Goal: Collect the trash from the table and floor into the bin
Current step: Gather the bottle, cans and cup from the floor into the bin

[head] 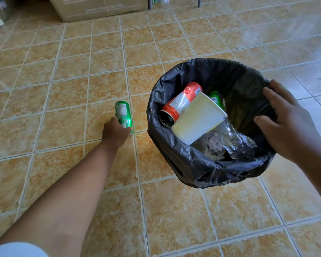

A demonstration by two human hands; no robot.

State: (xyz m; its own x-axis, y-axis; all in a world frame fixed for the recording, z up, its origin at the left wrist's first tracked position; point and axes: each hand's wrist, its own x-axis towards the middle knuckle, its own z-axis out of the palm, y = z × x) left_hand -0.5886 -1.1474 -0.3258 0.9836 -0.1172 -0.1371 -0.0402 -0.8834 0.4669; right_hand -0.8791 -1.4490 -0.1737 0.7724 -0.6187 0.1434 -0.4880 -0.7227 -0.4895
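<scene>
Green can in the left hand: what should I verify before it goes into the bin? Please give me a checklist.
1. Grip: ok, the left hand curls round the near end of the green can.
2. Can lifted off the floor: cannot tell.
3. Steadying: ok, the right hand rests flat on the rim of the bin.
4. Room inside: ok, the red can and white cup lie below the rim.
5. Path to the bin: ok, only bare floor between.
</scene>
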